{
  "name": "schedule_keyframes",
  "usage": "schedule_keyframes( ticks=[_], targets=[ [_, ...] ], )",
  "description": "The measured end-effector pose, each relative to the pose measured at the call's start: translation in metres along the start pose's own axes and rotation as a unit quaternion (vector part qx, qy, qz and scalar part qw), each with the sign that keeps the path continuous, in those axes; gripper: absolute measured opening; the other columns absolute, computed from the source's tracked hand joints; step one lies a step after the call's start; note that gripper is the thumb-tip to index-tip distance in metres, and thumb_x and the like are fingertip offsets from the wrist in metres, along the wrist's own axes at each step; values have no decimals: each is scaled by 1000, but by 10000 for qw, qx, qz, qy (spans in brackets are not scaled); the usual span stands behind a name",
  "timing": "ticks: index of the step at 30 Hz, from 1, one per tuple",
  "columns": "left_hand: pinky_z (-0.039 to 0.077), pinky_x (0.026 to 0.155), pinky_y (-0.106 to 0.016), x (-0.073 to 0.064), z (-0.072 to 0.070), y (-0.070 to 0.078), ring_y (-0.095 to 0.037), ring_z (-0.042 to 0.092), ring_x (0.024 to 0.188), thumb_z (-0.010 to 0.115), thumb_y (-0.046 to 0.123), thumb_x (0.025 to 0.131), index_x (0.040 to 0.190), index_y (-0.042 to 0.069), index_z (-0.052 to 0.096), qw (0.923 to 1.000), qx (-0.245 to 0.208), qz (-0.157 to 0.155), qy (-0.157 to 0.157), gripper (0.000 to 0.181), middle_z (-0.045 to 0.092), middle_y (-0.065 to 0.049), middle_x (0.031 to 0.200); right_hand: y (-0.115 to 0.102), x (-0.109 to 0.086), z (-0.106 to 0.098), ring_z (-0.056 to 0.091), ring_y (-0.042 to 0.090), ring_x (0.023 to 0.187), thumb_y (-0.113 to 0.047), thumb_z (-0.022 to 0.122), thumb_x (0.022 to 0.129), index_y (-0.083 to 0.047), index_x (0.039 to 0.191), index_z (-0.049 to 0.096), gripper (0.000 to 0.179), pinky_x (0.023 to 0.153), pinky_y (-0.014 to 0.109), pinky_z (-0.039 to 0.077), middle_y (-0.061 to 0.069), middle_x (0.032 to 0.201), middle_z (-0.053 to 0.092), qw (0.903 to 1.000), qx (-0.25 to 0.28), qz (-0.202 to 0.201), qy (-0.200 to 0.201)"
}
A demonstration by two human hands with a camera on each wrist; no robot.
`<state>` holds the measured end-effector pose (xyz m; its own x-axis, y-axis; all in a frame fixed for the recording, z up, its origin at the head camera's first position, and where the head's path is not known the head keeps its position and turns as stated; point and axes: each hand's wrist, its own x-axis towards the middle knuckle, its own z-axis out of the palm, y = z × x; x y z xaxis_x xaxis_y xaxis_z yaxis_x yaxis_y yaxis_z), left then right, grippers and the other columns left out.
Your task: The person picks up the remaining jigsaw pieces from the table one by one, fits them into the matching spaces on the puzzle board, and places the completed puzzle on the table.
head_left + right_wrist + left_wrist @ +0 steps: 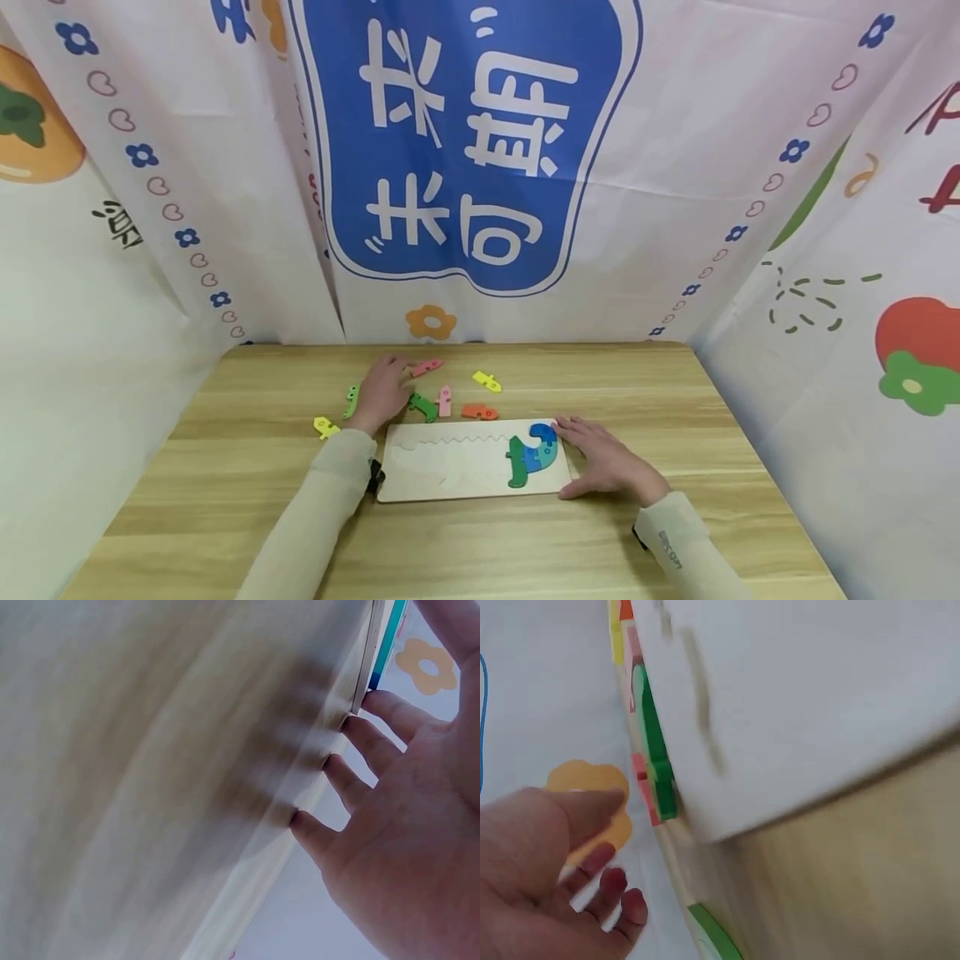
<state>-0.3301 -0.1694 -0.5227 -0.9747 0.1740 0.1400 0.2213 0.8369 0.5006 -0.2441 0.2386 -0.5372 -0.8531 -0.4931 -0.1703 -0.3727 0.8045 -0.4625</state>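
My left hand (382, 393) reaches over the table beyond the puzzle board's far left corner, fingers loosely bent and holding nothing in the left wrist view. Close to its fingertips lies a red puzzle piece (427, 367), with a dark green puzzle piece (424, 407) just to the right. The pale wooden puzzle board (450, 479) lies flat, a zigzag groove along its far side. At its right end sit joined blue puzzle pieces (547, 450) and a green puzzle piece (517, 467). My right hand (611, 462) spans the board's right end, thumb and fingers spread at the corners.
Loose pieces lie beyond the board: a pink piece (445, 401), an orange piece (480, 412) and a yellow piece (487, 382). Left of my left hand are a light green piece (351, 402) and another yellow piece (326, 427). A printed curtain (637, 250) borders the wooden table (480, 550).
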Motion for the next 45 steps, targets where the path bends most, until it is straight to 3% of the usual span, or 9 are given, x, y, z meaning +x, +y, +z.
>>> schedule_keyframes(
  ticks=[2,6,11,17,23,26,31,38,45],
  targets=[
    [39,114,-65,8,3,-1,-47,45,140,72,14,97,145,5,58,9995,200,163,-168,51,50,-25,152,0,0,0,21,39,158,-54,89,75,-11,161,37,109,127,63,16,10,169,31,10000,22,-20,-14],
    [31,120,-67,17,7,-1,-47,33,150,67,23,101,157,10,45,9937,523,225,-963,61,38,-20,164,-2,0,0,21,39,158,-54,89,75,-11,161,37,109,127,63,16,10,169,31,10000,56,1,-20],
    [38,117,-63,16,7,-1,-45,45,143,63,29,104,154,10,48,9869,802,60,-1399,56,50,-20,155,-2,1,2,20,38,159,-55,89,75,-14,161,37,109,127,63,16,7,170,30,10000,47,29,-55],
    [54,91,-49,17,2,5,-29,65,99,67,20,102,119,7,70,9932,495,75,-1052,22,71,-11,108,0,1,1,20,38,159,-56,89,75,-14,161,37,109,127,62,16,7,170,30,10000,2,98,-18],
    [55,96,-49,16,8,12,-29,66,105,73,12,95,122,4,69,9945,455,30,-946,28,71,-12,115,1,1,0,20,38,158,-57,88,75,-14,162,36,110,127,63,16,7,170,30,10000,-11,50,-25],
    [52,105,-52,18,13,13,-36,64,118,74,14,94,135,2,63,9943,610,-34,-876,44,68,-17,130,2,1,1,21,38,158,-57,88,75,-14,161,37,109,127,62,16,7,170,31,10000,-27,16,-19],
    [48,109,-55,17,19,11,-40,59,127,76,24,95,136,0,62,9928,815,-80,-875,49,61,-21,139,2,1,2,21,38,158,-56,88,75,-14,162,36,110,127,62,17,7,170,31,10000,-88,1,-33],
    [53,98,-50,15,21,13,-31,60,109,77,33,94,115,6,69,9937,743,-97,-831,35,60,-15,128,0,1,2,21,38,158,-56,88,75,-14,161,37,109,127,63,17,8,170,31,10000,-28,60,-28],
    [50,76,-40,17,22,17,-23,54,82,74,23,95,100,7,61,9939,729,-136,-820,21,60,-7,93,0,2,2,20,37,159,-56,88,75,-15,162,37,108,128,61,15,6,170,30,9999,-31,107,-27]
  ],
)
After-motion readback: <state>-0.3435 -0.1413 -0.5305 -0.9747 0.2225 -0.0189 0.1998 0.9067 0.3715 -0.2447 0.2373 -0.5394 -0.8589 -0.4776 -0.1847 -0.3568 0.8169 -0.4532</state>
